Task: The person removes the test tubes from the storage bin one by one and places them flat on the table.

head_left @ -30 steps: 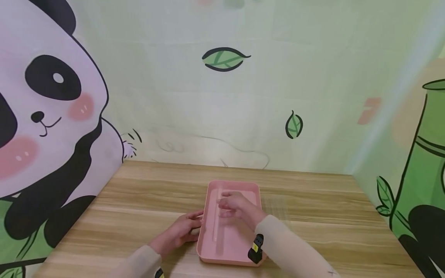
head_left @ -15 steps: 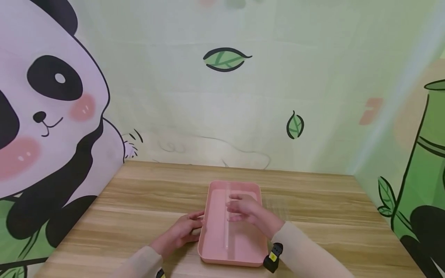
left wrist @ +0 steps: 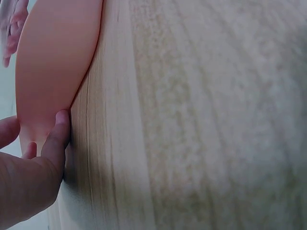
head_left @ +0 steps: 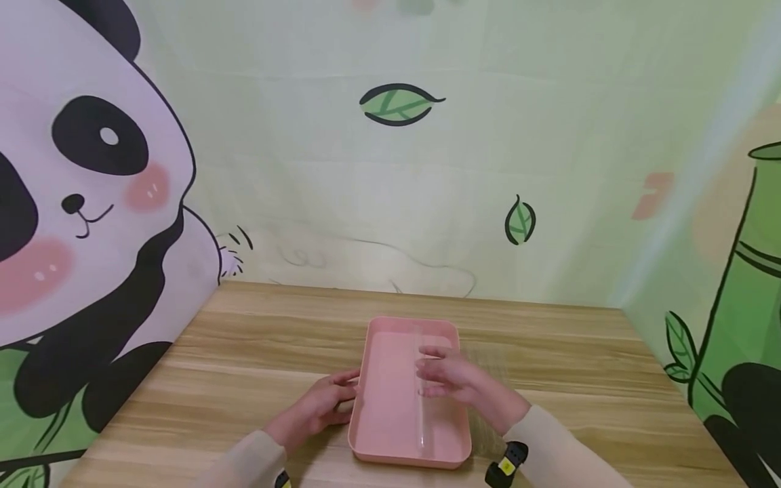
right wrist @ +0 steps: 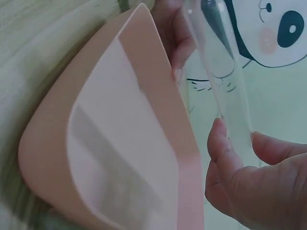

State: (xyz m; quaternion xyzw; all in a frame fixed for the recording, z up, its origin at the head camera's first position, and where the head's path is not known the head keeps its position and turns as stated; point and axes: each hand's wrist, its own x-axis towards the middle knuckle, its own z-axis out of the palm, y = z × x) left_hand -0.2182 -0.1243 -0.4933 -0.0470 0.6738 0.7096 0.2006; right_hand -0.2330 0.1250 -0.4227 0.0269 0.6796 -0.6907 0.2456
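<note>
A long clear tube [right wrist: 230, 86] stands out in the right wrist view, pinched between the thumb and fingers of my right hand [right wrist: 259, 187]. In the head view that hand [head_left: 454, 378] is over the right half of a pink rectangular tray [head_left: 381, 407], the tube [head_left: 422, 427] running lengthwise above it. The tray sits on the table. My left hand [head_left: 320, 407] is at its left side, fingertips touching the outer wall. The left wrist view shows fingers [left wrist: 56, 136] against the wall of the tray [left wrist: 57, 62], low by the table.
The wood-grain table [head_left: 262, 332] reaches a green printed backdrop [head_left: 305, 169] with a panda and leaves. Close to the tray's right side lies a faint patch of pale streaks [head_left: 488, 362]; I cannot tell what it is.
My right hand has moved to the right across the tray, carrying the clear tube from the tray's left part to its right part. The left hand and the tray have hardly moved.
</note>
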